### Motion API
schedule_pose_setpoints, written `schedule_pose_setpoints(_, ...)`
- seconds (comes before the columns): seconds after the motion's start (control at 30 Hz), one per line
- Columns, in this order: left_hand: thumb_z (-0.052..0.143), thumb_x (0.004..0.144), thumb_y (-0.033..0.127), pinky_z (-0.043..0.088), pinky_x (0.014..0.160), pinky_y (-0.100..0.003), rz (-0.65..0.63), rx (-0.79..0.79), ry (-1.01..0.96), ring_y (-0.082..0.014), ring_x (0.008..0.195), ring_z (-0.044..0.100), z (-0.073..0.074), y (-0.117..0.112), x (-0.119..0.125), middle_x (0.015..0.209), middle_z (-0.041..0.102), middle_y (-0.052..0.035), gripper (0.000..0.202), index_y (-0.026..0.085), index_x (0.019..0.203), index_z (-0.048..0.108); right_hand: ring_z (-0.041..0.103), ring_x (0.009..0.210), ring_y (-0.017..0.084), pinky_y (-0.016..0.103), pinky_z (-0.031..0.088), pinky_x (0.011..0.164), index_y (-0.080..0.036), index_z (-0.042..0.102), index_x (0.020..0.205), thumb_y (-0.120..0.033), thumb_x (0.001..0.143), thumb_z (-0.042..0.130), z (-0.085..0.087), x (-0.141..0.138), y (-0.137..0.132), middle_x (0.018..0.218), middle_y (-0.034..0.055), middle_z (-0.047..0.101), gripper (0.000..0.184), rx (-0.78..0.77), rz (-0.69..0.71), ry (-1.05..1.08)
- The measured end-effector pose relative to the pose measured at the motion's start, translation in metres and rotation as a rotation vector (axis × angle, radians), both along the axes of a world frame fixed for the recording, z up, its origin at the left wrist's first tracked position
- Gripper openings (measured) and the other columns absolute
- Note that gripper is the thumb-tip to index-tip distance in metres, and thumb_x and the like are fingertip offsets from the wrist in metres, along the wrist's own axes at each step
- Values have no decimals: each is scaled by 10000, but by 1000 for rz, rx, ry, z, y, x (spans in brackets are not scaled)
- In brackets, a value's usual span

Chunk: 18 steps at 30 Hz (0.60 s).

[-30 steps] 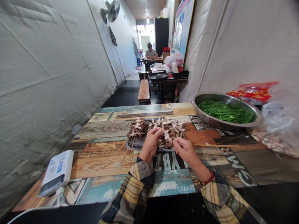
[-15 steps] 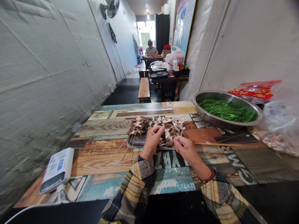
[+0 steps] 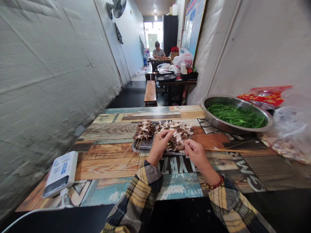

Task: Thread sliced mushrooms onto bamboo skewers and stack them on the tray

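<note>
My left hand (image 3: 159, 145) is closed in a pinch on the left side of an oyster mushroom (image 3: 179, 135), brown on top with pale parts. The fingertips of my right hand (image 3: 196, 154) pinch the mushroom's right edge; whether a skewer is also in them I cannot tell. Behind and below lies a heap of loose oyster mushrooms (image 3: 187, 128) on a metal tray (image 3: 149, 144). On the tray's left side, skewered mushrooms (image 3: 145, 127) are stacked, their thin wooden sticks (image 3: 133, 156) pointing toward me over the rim.
Loose skewers (image 3: 230, 150) lie right of the tray. A steel basin (image 3: 236, 130) of green chives (image 3: 235, 115) stands at the back right, beside plastic bags (image 3: 291, 121). A white device (image 3: 60, 174) with a cable sits front left. Farther off, a person (image 3: 158, 52) sits at another table.
My right hand has moved slightly right, and the mushroom between my hands shows more widely spread. My left hand has shifted only a little. The whole view has moved slightly.
</note>
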<state>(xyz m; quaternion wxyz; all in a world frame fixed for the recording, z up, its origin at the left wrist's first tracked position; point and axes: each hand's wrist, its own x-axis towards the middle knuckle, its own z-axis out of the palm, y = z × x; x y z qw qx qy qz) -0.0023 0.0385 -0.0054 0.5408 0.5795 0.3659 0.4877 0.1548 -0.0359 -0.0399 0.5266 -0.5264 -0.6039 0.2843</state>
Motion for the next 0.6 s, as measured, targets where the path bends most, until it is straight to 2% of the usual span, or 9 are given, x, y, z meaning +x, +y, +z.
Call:
schedule_pose_setpoints(0.1,591,792,357,433,699,-261,144,42,40,-165,778,590,-6,7,-4,845,685,-56,257,157,899,713,393,445,91,205,305,453,-186,551,739,-340,918,464,1,5,0,503,-64,441,252,10,-116,102)
schedule_pose_setpoints(0.17,574,804,303,439,722,-274,239,140,148,-173,798,596,-10,11,-6,847,682,-60,209,157,867,708,381,441,89,203,289,436,-185,553,748,-350,912,478,2,8,0,511,-63,442,245,19,-177,138)
schedule_pose_setpoints(0.23,559,807,241,439,745,-284,262,280,306,-175,807,595,-12,13,-7,835,672,-56,162,167,830,702,385,442,91,203,288,430,-183,558,755,-357,906,489,3,10,0,514,-60,450,240,29,-205,136)
schedule_pose_setpoints(0.4,533,794,146,419,779,-319,113,595,737,-197,838,556,-13,8,-6,795,618,-53,181,201,816,704,412,454,101,212,316,450,-182,559,753,-353,913,469,7,8,0,510,-52,458,251,54,-199,69)
schedule_pose_setpoints(0.6,533,696,46,411,777,-350,-47,706,932,-213,843,518,-13,3,-3,835,577,-66,294,209,852,722,444,474,108,219,335,484,-185,550,724,-348,922,460,10,6,-1,508,-46,466,271,68,-185,-6)
